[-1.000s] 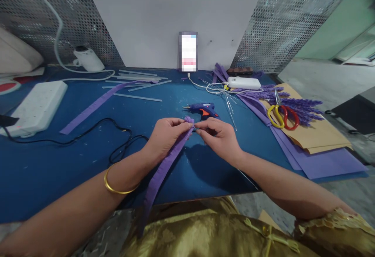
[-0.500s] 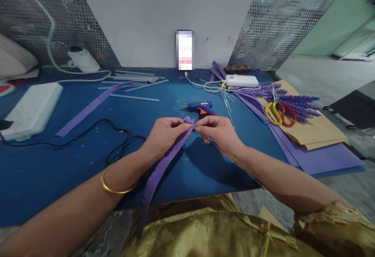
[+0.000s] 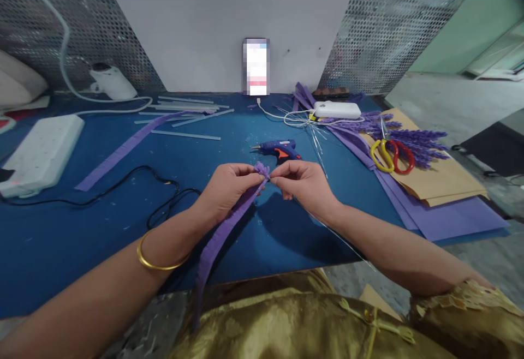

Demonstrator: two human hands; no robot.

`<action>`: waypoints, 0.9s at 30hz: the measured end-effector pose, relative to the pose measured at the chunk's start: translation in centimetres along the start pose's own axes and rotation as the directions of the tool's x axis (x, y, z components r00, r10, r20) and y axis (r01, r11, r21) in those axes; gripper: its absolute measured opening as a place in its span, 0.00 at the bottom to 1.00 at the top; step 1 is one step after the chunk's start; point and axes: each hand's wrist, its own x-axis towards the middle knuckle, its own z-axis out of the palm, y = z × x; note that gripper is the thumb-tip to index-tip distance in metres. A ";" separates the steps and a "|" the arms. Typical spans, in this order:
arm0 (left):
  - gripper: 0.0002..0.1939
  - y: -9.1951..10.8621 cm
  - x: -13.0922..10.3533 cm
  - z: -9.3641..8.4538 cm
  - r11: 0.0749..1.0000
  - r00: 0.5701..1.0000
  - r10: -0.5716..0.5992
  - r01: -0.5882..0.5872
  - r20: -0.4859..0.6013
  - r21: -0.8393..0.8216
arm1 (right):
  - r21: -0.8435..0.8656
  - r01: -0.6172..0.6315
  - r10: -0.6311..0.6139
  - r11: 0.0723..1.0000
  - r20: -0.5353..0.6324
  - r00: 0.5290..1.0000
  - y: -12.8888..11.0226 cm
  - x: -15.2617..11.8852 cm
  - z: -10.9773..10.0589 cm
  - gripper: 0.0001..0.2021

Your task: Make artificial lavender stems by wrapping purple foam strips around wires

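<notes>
A long purple paper strip (image 3: 223, 231) runs from my fingers down over the table's front edge, its upper end gathered into a small ruffled tuft. My left hand (image 3: 231, 192) pinches the strip just below that tuft. Thumb and fingertips of my right hand (image 3: 305, 184) are closed on a thin wire (image 3: 335, 232), whose top end meets the strip and whose tail slants down to the right under my forearm. The two hands almost touch. Right behind them lies a blue glue gun (image 3: 279, 147) with an orange trigger, its nozzle toward the left.
Glue sticks (image 3: 186, 134) and another purple strip (image 3: 123, 154) lie left, near a power strip (image 3: 43, 149) and black cord. A phone (image 3: 256, 67) leans against the board. At right are a power bank (image 3: 338, 109), scissors (image 3: 392, 156), lavender stems (image 3: 426, 143), brown paper (image 3: 442, 184) and purple sheets (image 3: 466, 221).
Both hands stay pinched at the gathered end, with the tuft turned slightly between the fingers. The whole view has shifted a little.
</notes>
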 end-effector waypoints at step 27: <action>0.11 0.3 -0.1 -0.1 0.997 0.998 0.045 -0.042 -0.032 0.071 | 0.222 -0.212 0.199 0.952 0.078 0.977 0.1 0.2 -0.1 0.10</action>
